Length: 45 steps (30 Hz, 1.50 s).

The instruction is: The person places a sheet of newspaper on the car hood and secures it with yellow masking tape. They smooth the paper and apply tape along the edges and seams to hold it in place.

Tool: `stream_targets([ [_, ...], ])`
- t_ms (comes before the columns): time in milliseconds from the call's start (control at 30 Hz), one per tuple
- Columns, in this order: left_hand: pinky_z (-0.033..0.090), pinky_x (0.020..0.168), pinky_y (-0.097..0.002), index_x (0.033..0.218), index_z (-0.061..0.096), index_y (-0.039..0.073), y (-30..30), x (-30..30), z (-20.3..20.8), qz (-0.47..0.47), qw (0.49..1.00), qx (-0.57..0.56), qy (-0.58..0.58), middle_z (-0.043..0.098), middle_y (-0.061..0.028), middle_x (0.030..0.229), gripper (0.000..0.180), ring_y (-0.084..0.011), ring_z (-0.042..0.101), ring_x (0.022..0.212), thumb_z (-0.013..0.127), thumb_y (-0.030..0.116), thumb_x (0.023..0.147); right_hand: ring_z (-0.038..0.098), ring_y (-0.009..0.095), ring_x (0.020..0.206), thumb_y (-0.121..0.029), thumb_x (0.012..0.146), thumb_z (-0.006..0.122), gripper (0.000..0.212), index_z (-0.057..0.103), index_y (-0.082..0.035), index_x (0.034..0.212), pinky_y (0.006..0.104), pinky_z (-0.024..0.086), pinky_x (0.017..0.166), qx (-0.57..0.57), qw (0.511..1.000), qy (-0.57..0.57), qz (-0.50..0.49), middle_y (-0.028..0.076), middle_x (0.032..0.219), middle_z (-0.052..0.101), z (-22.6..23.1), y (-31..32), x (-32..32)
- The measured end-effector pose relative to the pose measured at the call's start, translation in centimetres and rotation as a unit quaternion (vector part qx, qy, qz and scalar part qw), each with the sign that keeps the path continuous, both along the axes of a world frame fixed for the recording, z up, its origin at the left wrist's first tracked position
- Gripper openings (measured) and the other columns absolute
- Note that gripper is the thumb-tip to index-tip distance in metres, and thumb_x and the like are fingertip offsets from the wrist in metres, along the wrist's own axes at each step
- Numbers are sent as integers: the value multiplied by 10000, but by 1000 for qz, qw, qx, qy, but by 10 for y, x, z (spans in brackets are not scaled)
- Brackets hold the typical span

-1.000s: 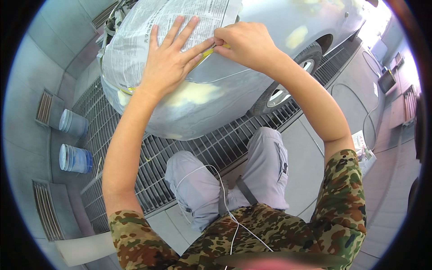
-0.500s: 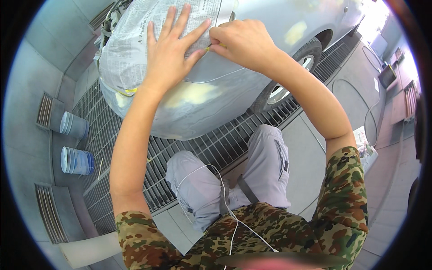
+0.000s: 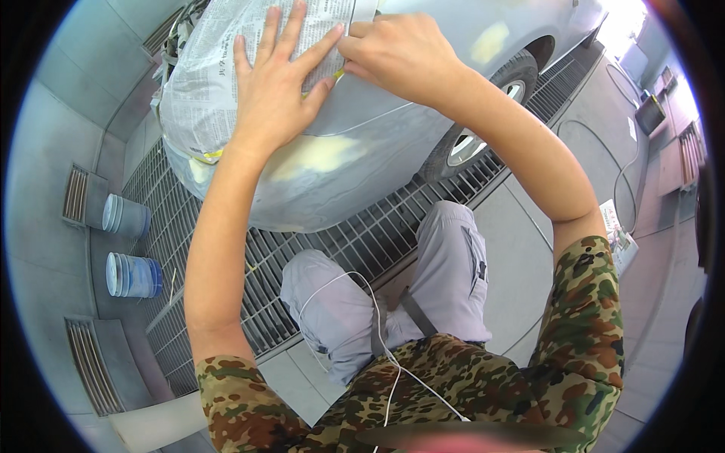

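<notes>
Spreading thumb and index wider, the left hand [image 3: 273, 104] seemingly steadies paper [image 3: 198, 98] over the car's [image 3: 349, 185] front corner; right hand [image 3: 398, 57] curls beside tape [image 3: 339, 73], pinch hidden.

The left hand [image 3: 273, 102] has spread its forefinger [image 3: 321, 50] and thumb [image 3: 319, 96] wider.

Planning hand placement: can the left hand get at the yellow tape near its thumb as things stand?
Probably yes: the left hand lies on the newspaper, its thumb right beside the yellow tape, with nothing visible between them.
</notes>
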<state>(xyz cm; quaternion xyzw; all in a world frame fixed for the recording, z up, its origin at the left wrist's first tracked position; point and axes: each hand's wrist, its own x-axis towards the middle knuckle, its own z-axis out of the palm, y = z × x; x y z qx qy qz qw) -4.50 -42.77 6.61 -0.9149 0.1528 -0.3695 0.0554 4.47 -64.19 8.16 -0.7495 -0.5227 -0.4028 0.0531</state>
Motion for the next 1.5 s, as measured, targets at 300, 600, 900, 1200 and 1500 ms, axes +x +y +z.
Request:
stream_targets([
  [300, 93, 1282, -683, 1587, 546, 379, 2, 2, -2, -1, 1000, -6, -6, 269, -58, 1788, 703, -355, 196, 1652, 776, 341, 924, 763, 298, 764, -258, 877, 792, 215, 764, -111, 1032, 422, 574, 594, -19, 1000, 10, -11, 79, 822, 763, 8, 8, 7],
  [600, 85, 1278, -682, 1529, 629, 295, 5, 4, -3, 1, 1000, 10, -11, 264, -73, 1789, 597, -355, 191, 1653, 745, 396, 952, 770, 304, 786, -283, 854, 811, 197, 797, -164, 1010, 433, 590, 633, -29, 998, 54, -3, 79, 865, 775, 15, 9, 9],
  [900, 99, 1255, -722, 1475, 678, 248, -1, 8, -10, -6, 999, -13, -38, 283, -114, 1778, 543, -375, 243, 1637, 749, 383, 954, 780, 312, 863, -237, 865, 786, 195, 817, -169, 1046, 437, 618, 698, -64, 991, 110, -41, 97, 923, 790, 18, 13, 7],
  [1200, 95, 1256, -723, 1529, 619, 197, 4, 11, -7, -8, 1000, 14, -5, 275, -147, 1775, 592, -369, 238, 1640, 737, 277, 954, 782, 321, 861, -186, 867, 771, 122, 802, -106, 954, 443, 619, 689, -51, 992, 118, -15, 119, 925, 791, 12, 16, 16],
  [1500, 98, 1249, -727, 1511, 621, 146, 1, 13, -11, 1, 1000, 15, -24, 289, -168, 1766, 565, -388, 250, 1633, 704, 265, 965, 786, 328, 812, -126, 841, 743, 87, 796, -82, 894, 443, 615, 664, -28, 996, 83, 2, 127, 891, 790, 8, 22, 18],
])
